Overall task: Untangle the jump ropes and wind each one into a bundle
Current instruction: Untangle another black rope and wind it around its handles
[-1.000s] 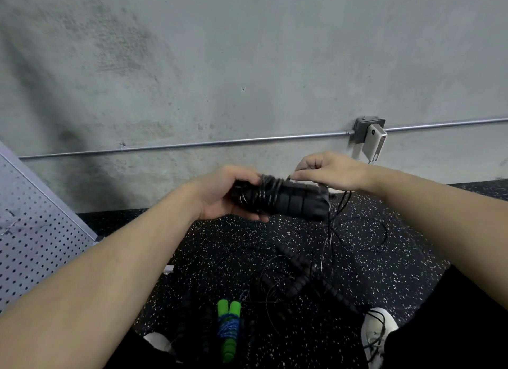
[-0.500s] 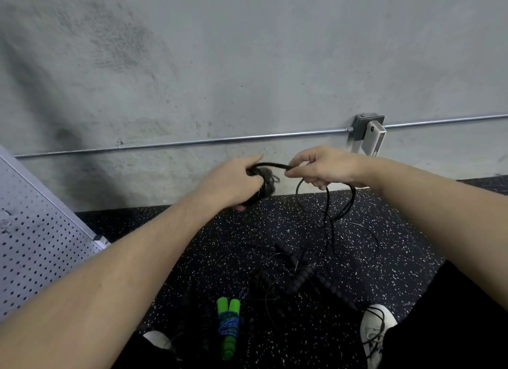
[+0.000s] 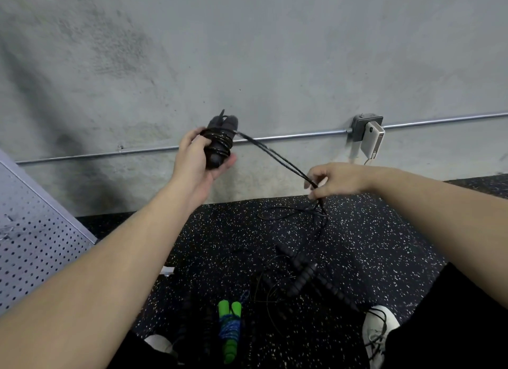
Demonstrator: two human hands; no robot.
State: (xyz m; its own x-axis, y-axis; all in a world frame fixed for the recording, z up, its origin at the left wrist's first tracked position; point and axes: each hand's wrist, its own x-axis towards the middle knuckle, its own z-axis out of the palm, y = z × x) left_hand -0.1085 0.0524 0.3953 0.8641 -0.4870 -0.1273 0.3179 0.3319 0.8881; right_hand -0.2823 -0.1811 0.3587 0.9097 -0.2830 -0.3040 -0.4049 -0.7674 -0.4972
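At the bottom centre of the frame one green-handled rope bundle (image 3: 229, 330) lies on the speckled floor (image 3: 371, 239), long axis running up-frame. Right of it sprawl tangled black handles (image 3: 305, 275), count unclear. Mid-right, the right hand (image 3: 336, 179) pinches two cord strands (image 3: 277, 157). Upper centre, the left hand (image 3: 196, 159) grips one upright black handle bundle (image 3: 219, 140).

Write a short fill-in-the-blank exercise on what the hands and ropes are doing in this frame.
1. The left hand grips the black ____ with cord wound round them.
2. The right hand pinches the black ____ stretched from them.
3. The bundled rope on the floor has ____ handles.

Missing words: handles; cord; green
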